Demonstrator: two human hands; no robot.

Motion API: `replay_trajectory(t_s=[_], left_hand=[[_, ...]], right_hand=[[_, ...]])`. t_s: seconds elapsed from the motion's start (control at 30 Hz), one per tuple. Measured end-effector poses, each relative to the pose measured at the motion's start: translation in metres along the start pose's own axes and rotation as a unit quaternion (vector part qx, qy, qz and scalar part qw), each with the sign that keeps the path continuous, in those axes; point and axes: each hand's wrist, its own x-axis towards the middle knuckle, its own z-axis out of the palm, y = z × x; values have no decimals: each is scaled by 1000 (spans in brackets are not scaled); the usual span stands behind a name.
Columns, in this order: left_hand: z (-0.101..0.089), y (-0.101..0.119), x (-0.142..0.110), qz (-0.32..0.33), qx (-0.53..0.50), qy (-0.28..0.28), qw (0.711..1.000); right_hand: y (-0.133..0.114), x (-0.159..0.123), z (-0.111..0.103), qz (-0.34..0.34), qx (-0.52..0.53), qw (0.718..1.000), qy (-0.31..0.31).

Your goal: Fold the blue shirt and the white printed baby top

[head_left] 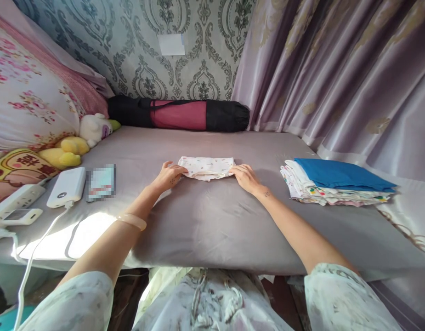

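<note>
A small white garment with a scattered colored print [207, 166] lies folded into a flat strip on the grey-mauve sheet [212, 225]. Its near edge shows a curved cream band. My left hand [171, 175] grips the left end, fingers closed on the cloth. At the opposite end, my right hand [246, 177] pinches the right corner. Both arms reach forward, and a pale bangle [131, 221] sits on the left forearm. Off to the right rests a stack of folded cloths [336, 193], topped by a blue folded cloth [343, 174].
Along the wall lies a black and maroon roll bag [179, 114]. Plush toys [70, 149] line the left side. Nearer are a white power bank [65, 186] with a cable, a power strip [22, 200] and a blurred packet [101, 182]. Curtains [329, 69] hang at right.
</note>
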Motion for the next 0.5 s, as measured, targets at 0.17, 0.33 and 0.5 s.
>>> replay_trajectory(t_s=[0.17,0.33,0.5], left_hand=[[-9,7,-10,-6,-14,-42,999],[-15,25,11,-89,-32,-23,995],[-1,48,51,-117,-1,18,993]], right_hand=[[-4,-7,-4,-4,-6,999,-34],[-19,19,-8,78,-3,997,-27],[-43,61,9,110,13,994,4]])
